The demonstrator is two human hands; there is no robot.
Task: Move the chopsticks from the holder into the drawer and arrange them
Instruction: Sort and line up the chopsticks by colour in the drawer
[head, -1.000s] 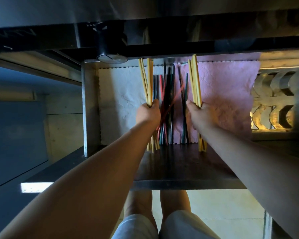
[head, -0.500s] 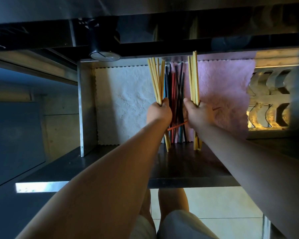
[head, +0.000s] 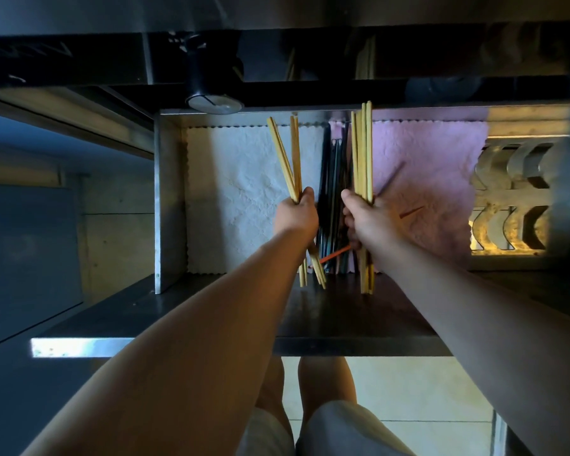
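An open metal drawer [head: 167, 205] is lined with a white cloth [head: 241, 195] on the left and a pink cloth [head: 435, 179] on the right. My left hand [head: 297, 215] is shut on a splayed bundle of yellow chopsticks [head: 288, 159] above the white cloth. My right hand [head: 364, 222] is shut on a straighter yellow bundle [head: 362, 149] at the pink cloth's left edge. Between my hands lie dark and coloured chopsticks [head: 334, 179] along the drawer's middle. A red chopstick [head: 334, 257] pokes out crosswise under my right hand, its other end [head: 411, 211] over the pink cloth.
A dark cylindrical holder [head: 208, 83] stands on the counter behind the drawer's back left corner. A metal divider rack [head: 514, 199] fills the drawer's right part. The drawer's front panel [head: 343, 317] is dark. My legs show over a tiled floor [head: 418, 390].
Both hands have spread slightly apart, the left bundle fanning out to the left. The dark chopsticks between them now lie more exposed, and the red one sits crosswise under my right hand.
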